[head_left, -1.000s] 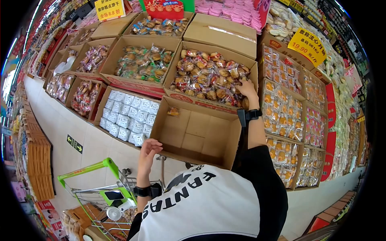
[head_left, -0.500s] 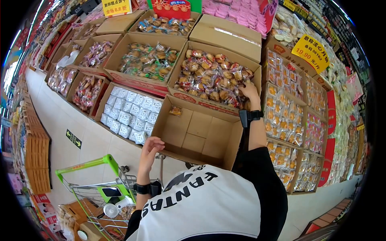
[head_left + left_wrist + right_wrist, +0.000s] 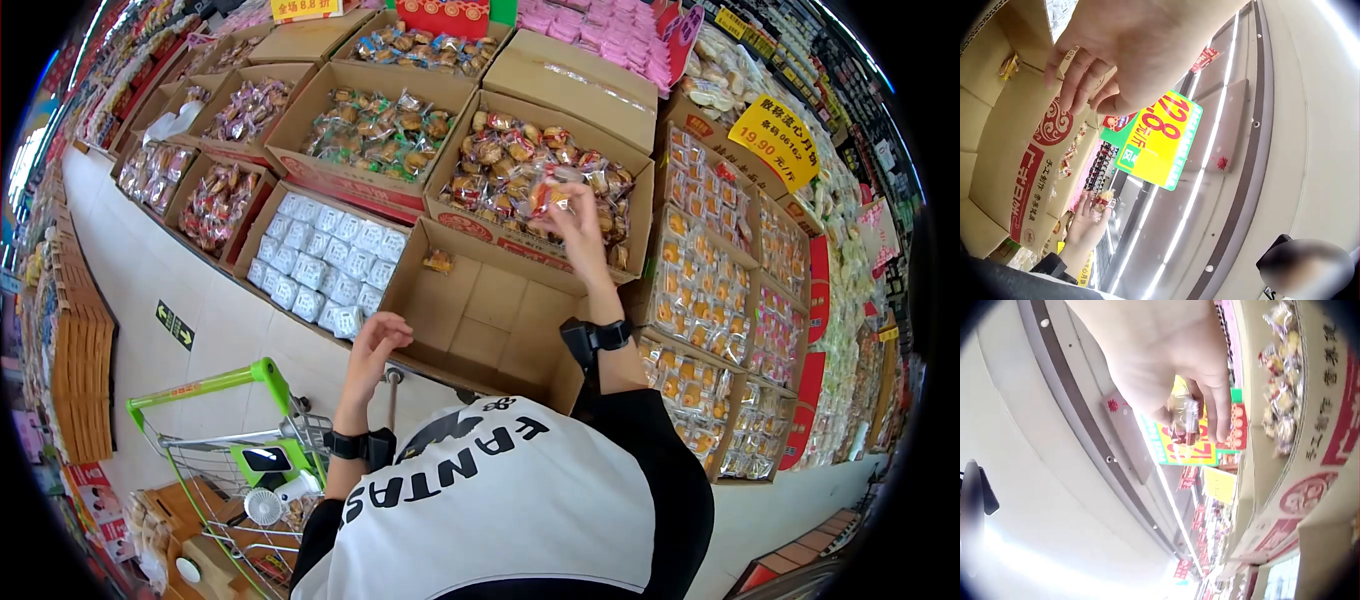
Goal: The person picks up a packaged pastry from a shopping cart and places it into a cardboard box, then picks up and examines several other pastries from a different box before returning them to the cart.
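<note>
My right hand pinches a clear-wrapped mooncake with red print, raised over the front part of a carton full of similar packets. In the right wrist view the mooncake sits between thumb and fingers. My left hand holds nothing; its fingers are loosely bent at the near left edge of a lower cardboard box. One small wrapped pastry lies in that box's far left corner.
White wrapped packets fill the box to the left. Trays of orange-centred packets stand on the right. A shopping cart with a green handle is at lower left. A yellow price sign stands at back right.
My right hand has come up out of the carton's right side and moved left and toward me, now with a mooncake in its fingers. The left hand stays near the box edge.
</note>
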`<state>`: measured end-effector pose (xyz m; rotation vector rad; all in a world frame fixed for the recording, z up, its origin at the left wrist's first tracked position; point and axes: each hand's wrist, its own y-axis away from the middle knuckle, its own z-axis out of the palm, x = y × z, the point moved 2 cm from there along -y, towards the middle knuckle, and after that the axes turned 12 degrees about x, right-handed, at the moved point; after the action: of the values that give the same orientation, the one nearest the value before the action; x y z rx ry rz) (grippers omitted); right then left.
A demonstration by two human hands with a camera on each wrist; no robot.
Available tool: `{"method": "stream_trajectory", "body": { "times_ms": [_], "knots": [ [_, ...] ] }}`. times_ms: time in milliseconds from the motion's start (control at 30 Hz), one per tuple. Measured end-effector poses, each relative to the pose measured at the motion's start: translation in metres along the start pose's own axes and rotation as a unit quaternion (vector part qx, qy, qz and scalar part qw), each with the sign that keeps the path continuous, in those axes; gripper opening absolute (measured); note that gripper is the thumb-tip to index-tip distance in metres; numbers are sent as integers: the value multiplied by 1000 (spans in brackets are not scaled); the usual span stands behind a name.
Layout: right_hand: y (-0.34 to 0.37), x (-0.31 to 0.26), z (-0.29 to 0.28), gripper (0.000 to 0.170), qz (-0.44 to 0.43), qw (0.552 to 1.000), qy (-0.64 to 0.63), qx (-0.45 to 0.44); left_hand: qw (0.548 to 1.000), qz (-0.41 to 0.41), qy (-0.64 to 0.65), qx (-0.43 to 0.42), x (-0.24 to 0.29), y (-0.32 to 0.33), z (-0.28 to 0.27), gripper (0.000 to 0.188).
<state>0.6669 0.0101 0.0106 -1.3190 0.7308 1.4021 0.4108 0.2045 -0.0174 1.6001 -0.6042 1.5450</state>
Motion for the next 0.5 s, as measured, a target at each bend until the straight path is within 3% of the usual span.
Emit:
{"method": "stream_trajectory", "body": {
  "times_ms": [133, 233, 400, 500],
  "knots": [
    [28, -14, 43, 54, 49, 995, -58, -59, 1000, 12, 8, -23, 12, 0, 7, 17],
    [45, -9, 59, 58, 87, 988, -59, -110, 998, 20, 20, -52, 17, 0, 12, 15],
    [64, -6, 72, 51, 137, 962, -2, -238, 997, 22, 25, -63, 20, 3, 20, 27],
    [74, -9, 76, 42, 166, 939, 36, -299, 994, 14, 98, -49, 20, 2, 25, 32]
  ]
}}
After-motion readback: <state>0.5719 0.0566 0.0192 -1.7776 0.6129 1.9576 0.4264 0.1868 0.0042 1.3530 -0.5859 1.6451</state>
